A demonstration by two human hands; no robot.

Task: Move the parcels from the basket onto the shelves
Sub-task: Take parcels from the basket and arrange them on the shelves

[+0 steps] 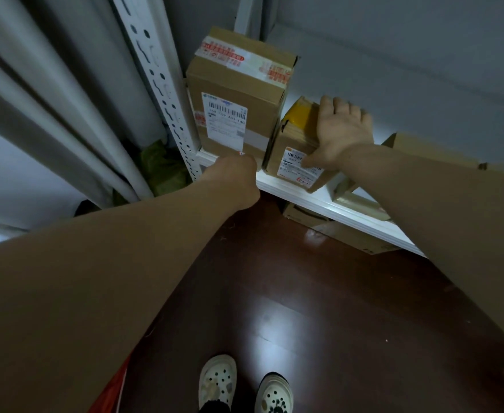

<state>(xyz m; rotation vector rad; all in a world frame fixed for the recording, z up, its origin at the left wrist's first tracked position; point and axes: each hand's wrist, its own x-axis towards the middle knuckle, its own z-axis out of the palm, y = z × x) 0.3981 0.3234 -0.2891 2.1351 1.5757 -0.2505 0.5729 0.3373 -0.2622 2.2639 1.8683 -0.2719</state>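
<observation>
A tall cardboard parcel (239,93) with a white barcode label stands upright at the left end of the white shelf (298,193). Right beside it, a smaller cardboard parcel (295,144) with yellow tape sits at the shelf's front edge. My right hand (341,131) lies over this small parcel's top, with the fingers bent over its far edge and the thumb on the front label. My left hand (234,174) is at the foot of the tall parcel, against the shelf edge. Its fingers are hidden behind the hand. A tiny red-and-white bit shows at its tip.
A white perforated upright (167,93) stands just left of the tall parcel, with grey curtains (51,108) and a green bag (162,165) behind it. More cardboard boxes (423,150) lie to the right and on the lower level (334,231). Dark wooden floor (319,308) is below, and something red (110,391) at the bottom left.
</observation>
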